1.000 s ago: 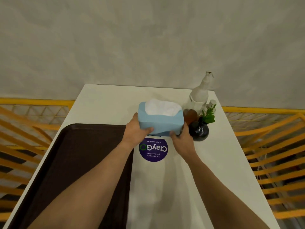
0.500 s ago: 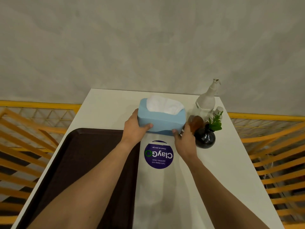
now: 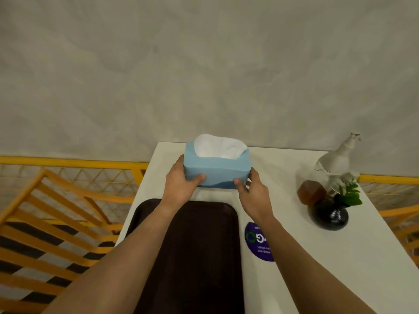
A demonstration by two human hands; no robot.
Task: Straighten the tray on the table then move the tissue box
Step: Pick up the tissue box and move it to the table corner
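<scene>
Tray (image 3: 197, 257) sits square w/ desk (image 3: 317, 257) edge, step 1 looks done. Tissue box (image 3: 216, 171) at far-left desk corner, clasped btwn left hand (image 3: 179, 184) & right hand (image 3: 251, 191). Release left; can't tell if box is down.

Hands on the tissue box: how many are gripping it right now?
2. The left hand clasps the tissue box at its left end, the right hand at its right end, thumbs on the near face.
</scene>
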